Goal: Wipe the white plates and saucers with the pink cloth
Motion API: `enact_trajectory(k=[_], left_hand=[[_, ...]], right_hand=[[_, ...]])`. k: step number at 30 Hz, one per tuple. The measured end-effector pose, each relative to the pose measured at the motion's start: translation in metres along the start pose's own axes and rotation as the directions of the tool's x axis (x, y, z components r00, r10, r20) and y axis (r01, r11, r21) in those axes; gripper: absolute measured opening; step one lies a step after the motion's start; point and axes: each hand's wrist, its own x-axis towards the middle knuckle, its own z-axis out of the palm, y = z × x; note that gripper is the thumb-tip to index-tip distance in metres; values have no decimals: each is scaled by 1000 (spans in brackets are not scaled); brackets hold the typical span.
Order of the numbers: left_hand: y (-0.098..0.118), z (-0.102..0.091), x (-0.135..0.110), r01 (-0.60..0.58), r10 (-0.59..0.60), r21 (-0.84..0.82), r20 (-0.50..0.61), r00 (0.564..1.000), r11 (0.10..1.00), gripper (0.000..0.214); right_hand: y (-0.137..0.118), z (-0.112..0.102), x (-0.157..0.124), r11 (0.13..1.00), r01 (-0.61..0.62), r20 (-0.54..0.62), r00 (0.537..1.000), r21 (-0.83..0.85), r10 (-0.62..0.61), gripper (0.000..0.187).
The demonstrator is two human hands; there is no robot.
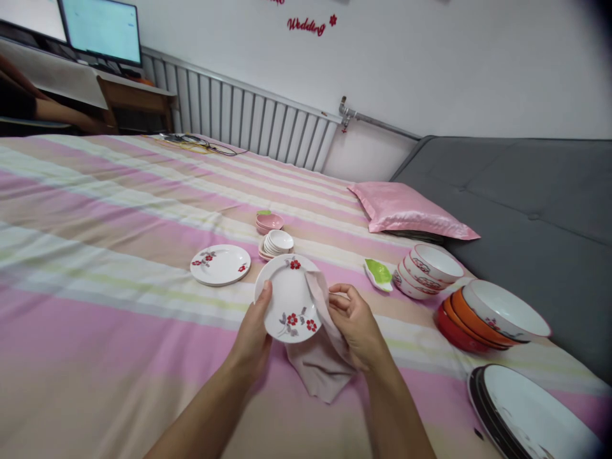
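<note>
A white plate with red flowers (287, 296) is gripped at its left edge by my left hand (255, 331), thumb on the face of the plate. Bunched in my right hand (356, 325) is a pale pink cloth (320, 370), which laps over the plate's right rim and hangs below it. To the left, a short stack of matching flowered plates (222, 264) lies on the bed. Just beyond the held plate sit stacked small white bowls (280, 241) and a pink dish (270, 221) with a green leaf-shaped part.
At right are a green leaf-shaped dish (379, 274), stacked patterned bowls (425, 271), larger orange and white bowls (492, 312) and large plates (530, 408). A pink pillow (411, 209) rests against the grey headboard (516, 185). Cables (201, 144) lie far off; a person's arm shows at upper left.
</note>
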Motion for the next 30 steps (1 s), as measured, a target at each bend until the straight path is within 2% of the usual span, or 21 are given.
enact_trajectory(k=[3, 6, 11, 19, 25, 30], left_hand=[[-3, 1, -2, -38, 38, 10, -8, 999, 999, 41], [-5, 4, -6, -61, 61, 14, -33, 998, 998, 42], [-11, 6, -9, -65, 63, -35, -39, 997, 997, 42], [-17, 7, -8, -41, 34, -88, -81, 996, 995, 35], [-8, 5, -7, 35, -41, -35, -174, 984, 999, 16], [3, -3, -4, 171, -175, -43, -115, 978, 984, 27]], right_hand=[[15, 13, 3, 993, 78, -113, 990, -84, -88, 39], [25, 24, 2, 971, 105, -140, 981, -215, -137, 40], [26, 32, -3, 902, 120, -176, 962, -414, -209, 30], [25, 35, -6, 899, 86, -223, 954, -430, -198, 23], [14, 30, -6, 882, 135, -161, 960, -452, -229, 22], [3, 21, -5, 831, 233, -35, 956, -506, -290, 20]])
